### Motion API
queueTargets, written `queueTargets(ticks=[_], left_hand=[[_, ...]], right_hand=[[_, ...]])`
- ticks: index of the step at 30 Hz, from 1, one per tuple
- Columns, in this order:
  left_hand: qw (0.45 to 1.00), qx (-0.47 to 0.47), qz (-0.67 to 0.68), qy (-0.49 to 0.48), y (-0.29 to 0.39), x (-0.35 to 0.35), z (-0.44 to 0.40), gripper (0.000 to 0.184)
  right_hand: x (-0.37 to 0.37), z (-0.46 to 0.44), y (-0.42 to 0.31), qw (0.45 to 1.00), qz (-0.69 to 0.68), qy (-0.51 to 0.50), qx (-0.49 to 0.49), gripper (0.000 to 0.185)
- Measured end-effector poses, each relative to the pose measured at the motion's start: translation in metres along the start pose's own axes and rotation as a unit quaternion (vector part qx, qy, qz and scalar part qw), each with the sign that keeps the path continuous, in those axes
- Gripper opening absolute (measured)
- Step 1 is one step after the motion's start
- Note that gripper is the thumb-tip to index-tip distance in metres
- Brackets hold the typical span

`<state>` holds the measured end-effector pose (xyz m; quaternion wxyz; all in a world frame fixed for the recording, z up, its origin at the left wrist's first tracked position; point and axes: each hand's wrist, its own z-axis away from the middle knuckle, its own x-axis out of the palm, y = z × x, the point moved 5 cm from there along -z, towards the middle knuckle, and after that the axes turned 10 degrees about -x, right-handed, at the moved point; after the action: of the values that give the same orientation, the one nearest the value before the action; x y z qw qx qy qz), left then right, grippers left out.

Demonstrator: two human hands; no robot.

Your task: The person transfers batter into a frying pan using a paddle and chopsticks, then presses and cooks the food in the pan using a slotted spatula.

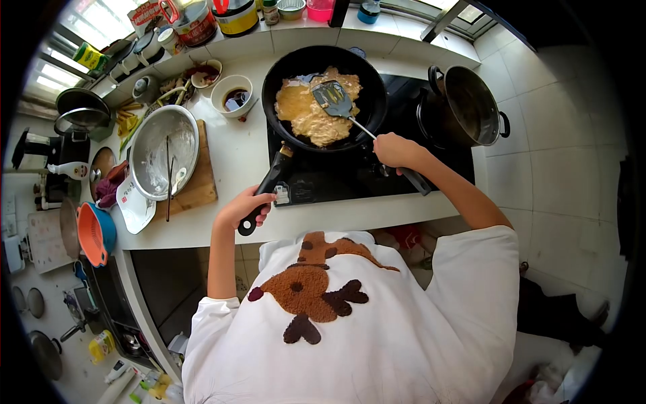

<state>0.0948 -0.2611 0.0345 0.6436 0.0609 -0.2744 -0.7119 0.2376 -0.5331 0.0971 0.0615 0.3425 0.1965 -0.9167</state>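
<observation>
A black frying pan (373, 114) sits on the black cooktop (316, 178), holding a pale yellow, lumpy mass of food (319, 128). My left hand (244, 207) is wrapped round the pan's black handle (269, 180) near its end. In my right hand (398, 152) is a slotted spatula (332, 99), gripped on its shaft and dark handle. The spatula's grey head lies flat over the upper middle of the food. Whether any food is under the head is hidden.
A deep pot (471, 104) stands at the cooktop's right. Left of the pan are a white bowl (232, 94) of dark liquid and a metal basin (151, 151) with chopsticks on a wooden board (204, 175). An orange and blue basket (96, 232) sits at the counter's left edge.
</observation>
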Motion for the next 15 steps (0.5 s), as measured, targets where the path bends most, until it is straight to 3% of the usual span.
queueTargets(ticks=[4, 6, 8, 11, 12, 15], left_hand=[[1.000, 0.007, -0.003, 0.002, 0.001, 0.001, 0.000, 0.019], [1.000, 0.010, 0.004, 0.003, 0.000, 0.000, 0.000, 0.020], [1.000, 0.011, -0.002, 0.008, -0.001, -0.001, -0.001, 0.021], [1.000, 0.005, 0.003, 0.002, -0.001, 0.000, -0.001, 0.021], [1.000, 0.006, 0.004, 0.002, 0.000, 0.000, -0.001, 0.021], [1.000, 0.006, 0.003, 0.002, 0.000, -0.001, 0.000, 0.020]], right_hand=[[-0.020, -0.001, 0.011, 0.997, 0.052, -0.038, -0.046, 0.027], [-0.047, 0.018, 0.007, 0.998, -0.044, 0.029, -0.016, 0.036], [-0.051, 0.021, 0.004, 0.995, -0.024, 0.100, -0.018, 0.035], [-0.041, 0.012, -0.011, 0.995, 0.036, 0.081, -0.053, 0.031], [-0.033, 0.003, -0.009, 0.997, 0.029, 0.075, -0.017, 0.029], [-0.017, -0.014, -0.017, 0.996, -0.006, 0.086, -0.027, 0.024]])
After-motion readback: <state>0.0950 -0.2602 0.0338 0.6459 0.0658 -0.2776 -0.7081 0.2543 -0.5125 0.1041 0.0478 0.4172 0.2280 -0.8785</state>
